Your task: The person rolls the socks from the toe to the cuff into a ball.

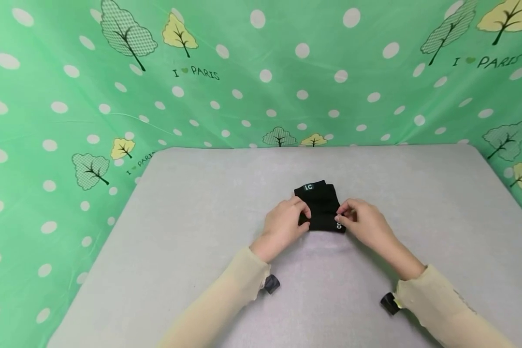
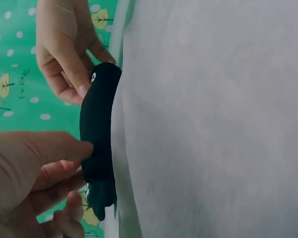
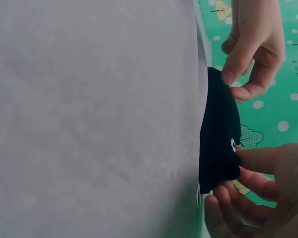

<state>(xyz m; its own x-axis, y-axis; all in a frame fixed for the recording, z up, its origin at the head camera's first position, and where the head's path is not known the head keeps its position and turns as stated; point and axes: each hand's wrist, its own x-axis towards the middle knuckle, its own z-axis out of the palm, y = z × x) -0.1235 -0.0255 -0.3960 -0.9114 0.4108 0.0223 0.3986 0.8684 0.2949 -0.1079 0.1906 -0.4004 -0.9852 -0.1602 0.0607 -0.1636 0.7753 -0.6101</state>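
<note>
A folded black cloth (image 1: 319,205), in overlapping layers that look like socks, lies on the grey table. One small tag on it reads "LC" at the far left corner; white letters show at its near right corner. My left hand (image 1: 284,221) pinches its near left side, with the thumb on the front face in the left wrist view and the fingers partly behind. At the near right corner, beside the white letters, my right hand (image 1: 365,222) pinches the cloth between thumb and fingers. The cloth's underside is hidden.
The grey table (image 1: 191,203) spreads around the cloth on all sides. Behind it and at both sides hangs a green dotted curtain (image 1: 243,96) with printed trees. A dark strap-like piece (image 1: 271,283) sits at the left cuff, another (image 1: 389,304) at the right.
</note>
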